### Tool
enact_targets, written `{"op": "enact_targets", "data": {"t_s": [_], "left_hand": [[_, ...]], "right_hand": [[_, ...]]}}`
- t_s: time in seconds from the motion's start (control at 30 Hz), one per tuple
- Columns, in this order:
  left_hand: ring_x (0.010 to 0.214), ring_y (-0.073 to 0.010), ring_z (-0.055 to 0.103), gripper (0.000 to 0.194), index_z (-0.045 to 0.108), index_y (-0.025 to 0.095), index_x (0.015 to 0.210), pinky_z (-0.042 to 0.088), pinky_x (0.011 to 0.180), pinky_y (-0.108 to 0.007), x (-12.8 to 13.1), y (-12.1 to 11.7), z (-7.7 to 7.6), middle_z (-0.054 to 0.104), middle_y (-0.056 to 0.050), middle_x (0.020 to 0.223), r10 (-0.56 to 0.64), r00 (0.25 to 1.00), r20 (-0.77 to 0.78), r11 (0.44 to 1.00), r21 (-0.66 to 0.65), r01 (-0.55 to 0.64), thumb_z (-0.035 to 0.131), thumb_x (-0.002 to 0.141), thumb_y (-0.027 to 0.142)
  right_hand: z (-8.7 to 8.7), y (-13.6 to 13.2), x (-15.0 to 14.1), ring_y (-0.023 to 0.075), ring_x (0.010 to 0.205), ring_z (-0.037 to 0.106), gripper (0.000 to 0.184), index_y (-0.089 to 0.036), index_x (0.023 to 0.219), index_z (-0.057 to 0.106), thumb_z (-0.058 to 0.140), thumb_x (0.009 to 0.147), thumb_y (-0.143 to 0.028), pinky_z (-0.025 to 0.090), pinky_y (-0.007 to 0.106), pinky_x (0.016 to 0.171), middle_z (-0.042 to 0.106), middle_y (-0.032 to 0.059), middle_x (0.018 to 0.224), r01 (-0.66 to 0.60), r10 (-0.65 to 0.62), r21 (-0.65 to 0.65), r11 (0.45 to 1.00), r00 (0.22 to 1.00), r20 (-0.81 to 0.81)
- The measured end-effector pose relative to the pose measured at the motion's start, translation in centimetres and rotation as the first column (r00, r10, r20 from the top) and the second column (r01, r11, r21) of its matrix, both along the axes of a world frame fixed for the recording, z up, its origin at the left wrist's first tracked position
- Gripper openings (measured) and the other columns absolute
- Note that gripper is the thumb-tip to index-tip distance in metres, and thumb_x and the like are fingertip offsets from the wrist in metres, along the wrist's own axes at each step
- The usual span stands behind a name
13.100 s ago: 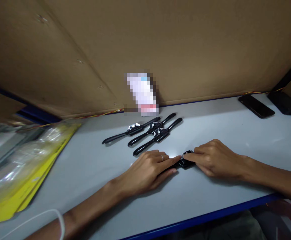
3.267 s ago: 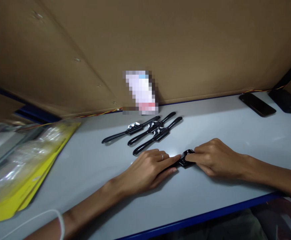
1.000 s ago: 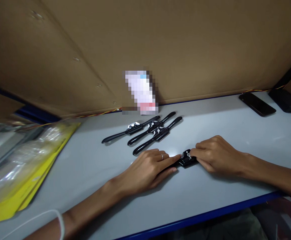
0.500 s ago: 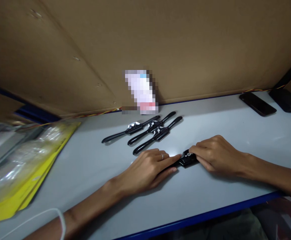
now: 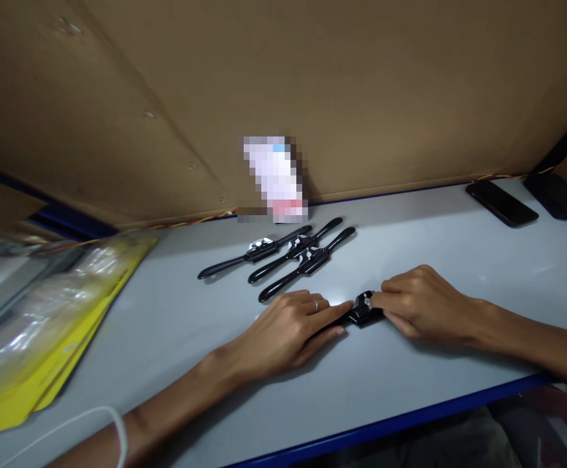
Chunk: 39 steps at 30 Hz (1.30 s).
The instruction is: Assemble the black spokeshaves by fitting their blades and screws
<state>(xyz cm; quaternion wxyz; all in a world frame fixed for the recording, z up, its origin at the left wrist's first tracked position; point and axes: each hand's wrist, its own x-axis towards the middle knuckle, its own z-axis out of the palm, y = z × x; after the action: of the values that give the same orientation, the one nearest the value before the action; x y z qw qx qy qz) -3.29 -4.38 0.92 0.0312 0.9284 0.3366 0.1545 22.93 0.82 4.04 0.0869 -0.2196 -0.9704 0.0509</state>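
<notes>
A black spokeshave (image 5: 364, 317) lies on the grey tabletop between my hands, its metal body showing. My left hand (image 5: 290, 328), with a ring on one finger, is wrapped over its left handle, the index finger stretched toward the body. My right hand (image 5: 422, 302) is closed at the right side of the body, fingers bent on the screws of the blade clamp. The right handle is hidden under that hand. Behind my hands lie three more black spokeshaves, a left one (image 5: 247, 259), a middle one (image 5: 271, 265) and a front one (image 5: 283, 283).
Yellow envelopes (image 5: 52, 390) and clear plastic packaging (image 5: 44, 325) lie at the left. A blurred-out upright item (image 5: 276, 175) stands against the cardboard wall (image 5: 385, 97). At the back right are a black phone (image 5: 502, 203) and a dark pouch-like object (image 5: 556, 195). A white cord (image 5: 69, 422) crosses my left forearm.
The fingers of my right hand have shifted slightly on the spokeshave's clamp screws, uncovering more of the clamp. My left hand and the other spokeshaves have stayed in place.
</notes>
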Motion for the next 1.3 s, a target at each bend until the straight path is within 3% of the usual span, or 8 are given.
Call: {"op": "enact_targets", "data": {"t_s": [0.43,0.67,0.8,0.9,1.1,1.3], "left_hand": [[0.064,-0.0159,0.062,0.034,0.062,0.015,0.129,0.050,0.059,-0.032,0.05,0.03,-0.05,0.069,-0.003,0.079,-0.006,1.000,0.007,1.000,0.004,0.006,0.040,0.110,0.033],[0.066,-0.0159,0.063,0.033,0.061,0.015,0.130,0.050,0.060,-0.032,-0.03,0.01,-0.02,0.069,-0.003,0.080,-0.002,1.000,0.008,1.000,-0.009,0.002,0.042,0.109,0.032],[0.064,-0.0153,0.061,0.033,0.061,0.015,0.130,0.049,0.059,-0.031,-0.05,0.04,-0.01,0.069,-0.003,0.080,-0.009,1.000,0.007,1.000,-0.010,0.009,0.042,0.109,0.032],[0.064,-0.0155,0.062,0.034,0.061,0.015,0.130,0.049,0.059,-0.031,-0.06,0.05,-0.08,0.069,-0.004,0.081,-0.006,1.000,0.005,1.000,-0.004,0.006,0.041,0.109,0.033],[0.065,-0.0161,0.062,0.035,0.062,0.015,0.129,0.049,0.060,-0.032,-0.05,0.02,0.03,0.069,-0.003,0.080,-0.004,1.000,-0.010,1.000,-0.004,0.004,0.040,0.110,0.033],[0.064,-0.0155,0.061,0.035,0.063,0.015,0.130,0.049,0.060,-0.031,-0.09,0.02,0.03,0.068,-0.003,0.079,0.002,1.000,-0.017,1.000,-0.019,-0.002,0.041,0.109,0.032]], "right_hand": [[-0.21,-0.02,0.03,0.0120,0.056,0.038,0.033,-0.017,0.105,0.073,0.046,0.089,-0.007,0.020,0.032,0.056,0.066,0.0027,0.073,-0.006,0.006,-0.028,1.000,1.000,-0.003],[0.03,-0.02,-0.04,0.0117,0.055,0.036,0.024,-0.016,0.087,0.069,0.048,0.084,-0.005,0.019,0.032,0.055,0.062,0.0016,0.067,0.028,-0.028,-0.028,0.999,0.999,0.018],[-0.08,-0.08,0.05,0.0116,0.055,0.036,0.028,-0.017,0.096,0.071,0.046,0.088,-0.006,0.019,0.032,0.055,0.062,0.0011,0.069,-0.038,0.037,-0.038,0.999,0.999,-0.022],[-0.22,-0.05,-0.01,0.0119,0.056,0.040,0.031,-0.016,0.101,0.071,0.045,0.087,-0.005,0.020,0.032,0.056,0.067,0.0029,0.073,0.005,-0.006,-0.030,1.000,1.000,-0.013],[-0.26,0.08,-0.18,0.0121,0.058,0.045,0.024,-0.015,0.091,0.068,0.047,0.085,-0.005,0.020,0.032,0.056,0.071,0.0042,0.075,0.075,-0.074,-0.042,0.996,0.997,0.029],[-0.28,-0.08,-0.04,0.0122,0.055,0.042,0.022,-0.016,0.086,0.065,0.045,0.088,-0.007,0.018,0.033,0.057,0.067,0.0032,0.069,0.111,-0.111,0.005,0.994,0.993,-0.037]]}}
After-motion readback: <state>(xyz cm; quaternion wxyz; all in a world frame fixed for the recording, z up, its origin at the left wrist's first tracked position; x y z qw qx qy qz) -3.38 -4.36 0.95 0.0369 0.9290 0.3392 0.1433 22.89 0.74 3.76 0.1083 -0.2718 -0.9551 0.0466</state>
